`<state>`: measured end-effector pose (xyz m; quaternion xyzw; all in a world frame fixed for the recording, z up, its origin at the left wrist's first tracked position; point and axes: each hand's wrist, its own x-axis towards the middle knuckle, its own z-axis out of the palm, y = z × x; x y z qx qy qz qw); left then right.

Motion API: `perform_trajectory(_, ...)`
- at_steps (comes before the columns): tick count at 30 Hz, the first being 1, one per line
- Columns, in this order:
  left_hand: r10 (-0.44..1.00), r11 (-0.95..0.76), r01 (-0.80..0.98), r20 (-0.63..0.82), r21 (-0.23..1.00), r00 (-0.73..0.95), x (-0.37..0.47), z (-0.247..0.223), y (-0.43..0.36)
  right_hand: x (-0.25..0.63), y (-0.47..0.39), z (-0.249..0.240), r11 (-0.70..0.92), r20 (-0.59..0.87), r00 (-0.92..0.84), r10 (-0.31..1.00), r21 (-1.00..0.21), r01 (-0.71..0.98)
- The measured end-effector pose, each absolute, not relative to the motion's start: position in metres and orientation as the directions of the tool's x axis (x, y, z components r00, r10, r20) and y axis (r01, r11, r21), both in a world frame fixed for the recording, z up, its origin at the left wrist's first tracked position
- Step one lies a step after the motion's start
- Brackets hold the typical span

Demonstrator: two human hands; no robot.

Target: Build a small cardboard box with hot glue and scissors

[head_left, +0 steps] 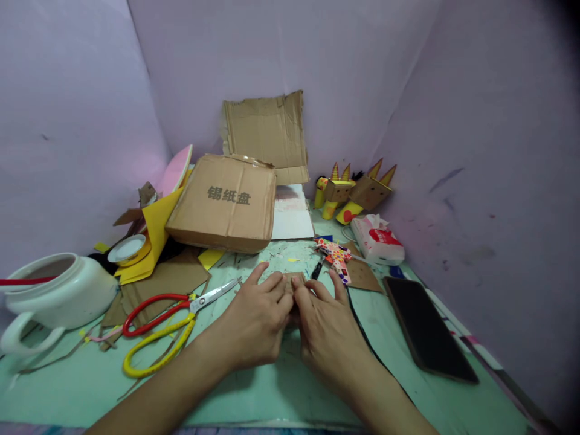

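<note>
Both hands meet over a small piece of brown cardboard (293, 277) at the middle of the table. My left hand (263, 317) grips it from the left, fingers curled onto it. From the right, my right hand (327, 323) closes on the same piece, its thumb near the top edge. Most of the cardboard is hidden behind the fingers and palms. Scissors (194, 308) with one red and one yellow handle lie left of my left hand. Just beyond my right hand is a patterned glue gun (334, 258) with a black cord.
A white pot (86, 284) stands far left. A cardboard box (222, 205) and a cardboard sheet (267, 133) lean at the back. Cardboard animal figures (357, 190), a tissue pack (378, 238) and a black phone (428, 326) are on the right. Cardboard scraps (170, 278) lie left.
</note>
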<state>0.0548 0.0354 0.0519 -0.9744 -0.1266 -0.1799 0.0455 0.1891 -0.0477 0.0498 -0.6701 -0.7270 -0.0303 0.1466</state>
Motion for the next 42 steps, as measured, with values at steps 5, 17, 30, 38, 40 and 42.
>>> perform_trajectory(5,0.24,-0.963,0.267,0.352,-0.03,0.905,0.054,0.052,0.035,0.189,-0.047,0.051,0.09,0.246,-0.05,0.968,-0.154,0.984)
perform_trajectory(17,0.25,-0.96,0.277,0.343,-0.031,0.905,0.054,0.053,0.033,0.189,-0.048,0.051,0.075,0.224,-0.043,0.974,-0.135,0.988)
perform_trajectory(30,0.27,-0.956,0.294,0.371,-0.009,0.889,0.054,0.051,0.031,0.188,-0.047,0.047,0.069,0.24,-0.033,0.97,-0.142,0.987)
perform_trajectory(38,0.49,-0.87,0.399,0.414,0.291,0.767,0.05,0.041,0.023,0.187,-0.048,0.05,0.036,0.196,0.0,0.981,-0.179,0.983)
perform_trajectory(40,0.502,-0.861,0.397,0.398,0.318,0.768,0.05,0.04,0.023,0.187,-0.048,0.05,0.029,0.197,0.007,0.98,-0.182,0.983)
perform_trajectory(42,0.499,-0.859,0.388,0.373,0.335,0.782,0.049,0.042,0.025,0.187,-0.048,0.05,0.031,0.202,0.007,0.979,-0.186,0.982)
